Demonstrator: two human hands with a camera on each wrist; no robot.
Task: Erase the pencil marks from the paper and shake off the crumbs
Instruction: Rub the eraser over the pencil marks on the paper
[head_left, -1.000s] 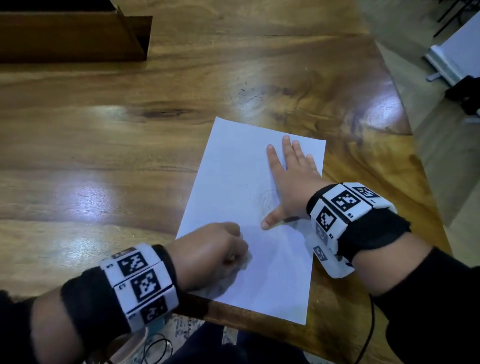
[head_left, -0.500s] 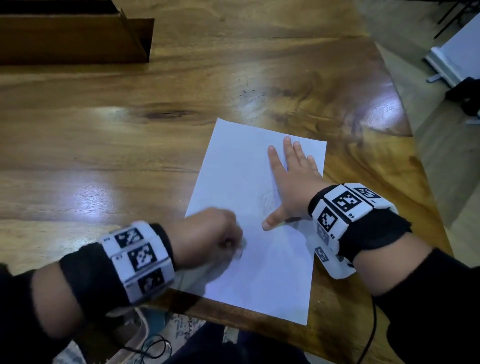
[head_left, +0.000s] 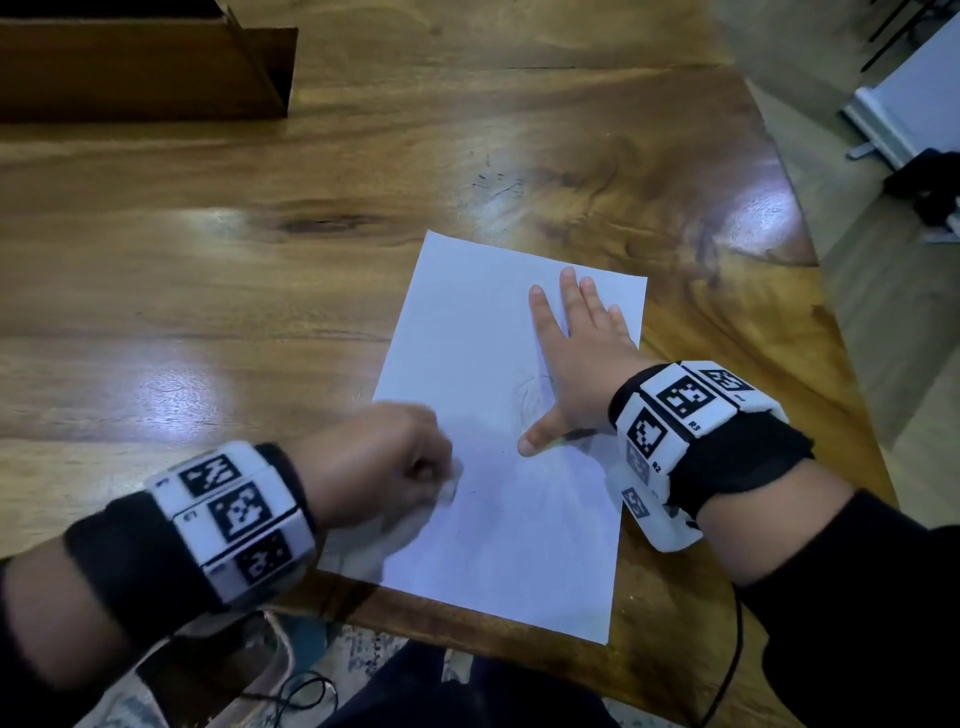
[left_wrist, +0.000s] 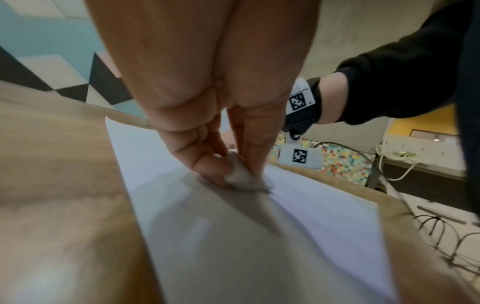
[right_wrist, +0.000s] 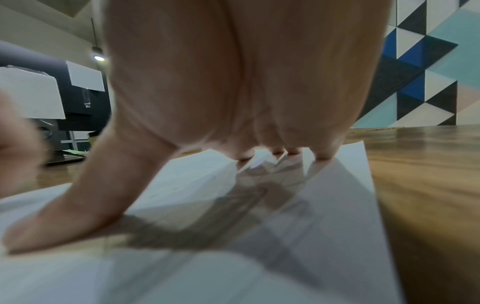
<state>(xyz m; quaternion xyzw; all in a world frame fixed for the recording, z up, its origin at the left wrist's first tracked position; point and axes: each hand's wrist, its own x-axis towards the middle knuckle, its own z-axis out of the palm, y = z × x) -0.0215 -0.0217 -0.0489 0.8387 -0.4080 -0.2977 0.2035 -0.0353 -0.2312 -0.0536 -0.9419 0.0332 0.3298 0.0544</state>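
A white sheet of paper (head_left: 483, 332) lies on the wooden table (head_left: 208, 291) near its front edge, with faint pencil marks (head_left: 527, 402) beside my right thumb. My left hand (head_left: 441, 478) pinches a small white eraser (left_wrist: 240, 174) between thumb and fingers and presses it on the paper's (left_wrist: 298, 236) left half; the hand is blurred. My right hand (head_left: 571, 358) lies flat with fingers spread, pressing down the sheet's (right_wrist: 324, 216) right side. The pads of its fingers (right_wrist: 322, 157) touch the paper.
A brown open box (head_left: 156, 67) stands at the table's far left. The table's edge runs just below the paper, with cables (head_left: 296, 691) and floor beneath. At the far right stands a white board base (head_left: 893, 119) on the floor.
My left hand with the eraser has slid up and to the left across the paper's lower left part. The right hand has stayed pressed in place.
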